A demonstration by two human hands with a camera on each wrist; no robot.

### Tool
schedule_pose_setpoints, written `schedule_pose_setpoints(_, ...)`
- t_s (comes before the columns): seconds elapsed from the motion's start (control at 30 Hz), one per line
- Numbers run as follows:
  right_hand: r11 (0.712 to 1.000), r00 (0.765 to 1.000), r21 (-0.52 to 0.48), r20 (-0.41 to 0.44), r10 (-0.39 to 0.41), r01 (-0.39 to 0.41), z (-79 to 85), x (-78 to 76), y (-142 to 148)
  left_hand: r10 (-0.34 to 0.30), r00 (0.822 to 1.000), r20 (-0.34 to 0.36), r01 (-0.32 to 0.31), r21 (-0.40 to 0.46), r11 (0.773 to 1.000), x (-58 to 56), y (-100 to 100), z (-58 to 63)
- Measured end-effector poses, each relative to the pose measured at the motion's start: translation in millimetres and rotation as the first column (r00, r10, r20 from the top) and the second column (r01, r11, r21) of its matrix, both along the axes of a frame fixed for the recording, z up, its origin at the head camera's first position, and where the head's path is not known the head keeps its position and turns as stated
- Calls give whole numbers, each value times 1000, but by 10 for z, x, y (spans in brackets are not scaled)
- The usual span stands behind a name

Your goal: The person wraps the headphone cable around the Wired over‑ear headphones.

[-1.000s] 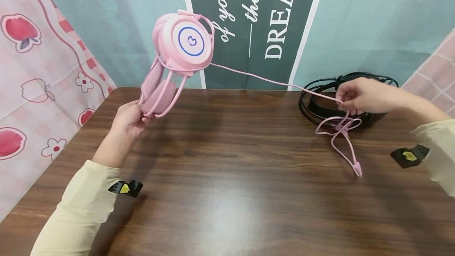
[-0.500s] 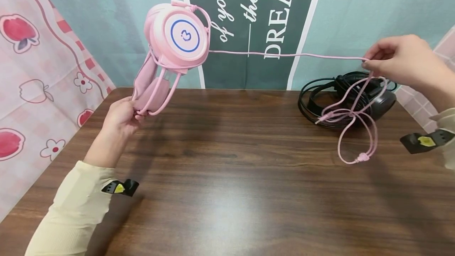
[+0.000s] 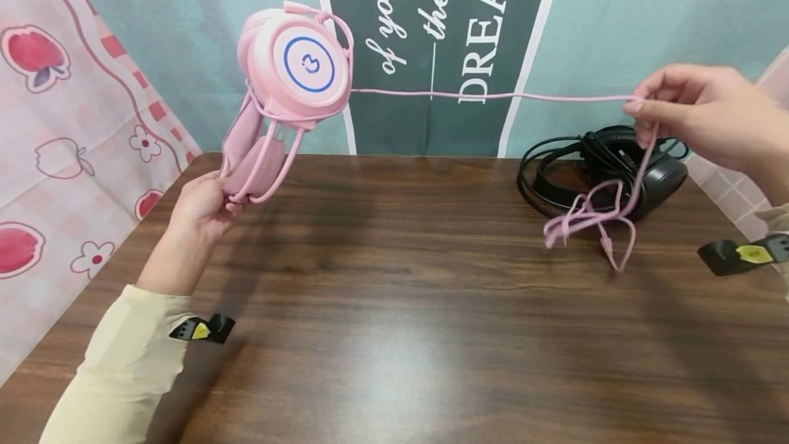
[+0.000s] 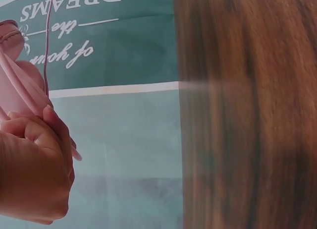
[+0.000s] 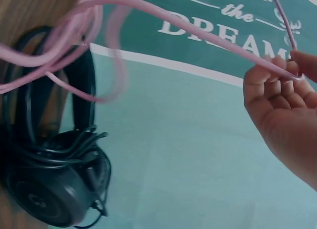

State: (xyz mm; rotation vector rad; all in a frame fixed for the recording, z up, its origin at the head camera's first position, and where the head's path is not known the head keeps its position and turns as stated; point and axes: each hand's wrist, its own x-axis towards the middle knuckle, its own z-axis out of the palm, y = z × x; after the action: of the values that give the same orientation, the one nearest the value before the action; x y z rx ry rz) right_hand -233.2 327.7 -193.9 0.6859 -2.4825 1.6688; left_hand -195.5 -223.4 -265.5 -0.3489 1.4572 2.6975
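Pink headphones (image 3: 296, 64) are held up above the table's left side, earcups at the top. My left hand (image 3: 203, 204) grips them by the headband; the left wrist view shows its fingers curled round the pink band (image 4: 22, 90). From the earcup a pink cable (image 3: 493, 96) runs almost straight across to my right hand (image 3: 703, 105), which pinches it between thumb and fingers. Below that hand hangs the cable's tangled bundle (image 3: 592, 214), with a small plug (image 3: 607, 245). In the right wrist view the cable (image 5: 218, 40) bends at the fingertips.
Black headphones (image 3: 662, 180) with a coiled black cable lie on the wooden table (image 3: 394, 279) at the back right, behind the hanging bundle. A teal cloth with lettering (image 3: 487, 26) hangs at the back. A fruit-patterned pink cloth (image 3: 74, 177) hangs at the left.
My right hand has risen and moved right with the cable, pulling it straight and level. The bundle has lifted and swung left. My left hand and the pink headphones have shifted slightly left.
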Motion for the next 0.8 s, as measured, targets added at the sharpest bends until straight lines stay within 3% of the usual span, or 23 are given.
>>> schedule_pose_setpoints(0.07, 996, 996, -3, 37, 86, -86, -78, -10, 22, 5, 1000, 5, -5, -22, 1000, 4, -22, -13)
schedule_pose_setpoints(0.2, 981, 985, 115, 93, 148, -159, -202, -15, 49, 19, 1000, 4, -19, -40, 999, 6, -52, -40)
schedule_pose_setpoints(0.3, 937, 985, 306, 83, 148, -167, -275, -9, 67, 19, 1000, 7, -19, -38, 999, 13, -64, -60)
schedule_pose_setpoints(0.4, 895, 975, 387, 121, 188, -221, -364, -13, 97, 16, 1000, 8, -15, -39, 999, 19, -65, -84)
schedule_pose_setpoints(0.5, 870, 957, 403, 175, 230, -283, -482, -15, 147, 20, 1000, 6, -20, -52, 998, 23, -66, -112)
schedule_pose_setpoints(0.6, 863, 943, 385, 195, 270, -327, -613, 6, 200, 18, 1000, 13, -17, -88, 996, 27, -80, -138)
schedule_pose_setpoints(0.7, 864, 938, 370, 173, 299, -343, -692, 51, 198, 18, 999, 32, -14, -129, 992, 24, -99, -167)
schedule_pose_setpoints(0.8, 859, 947, 399, 112, 302, -322, -680, 110, 125, 57, 997, 44, -49, -179, 983, 28, -91, -193)
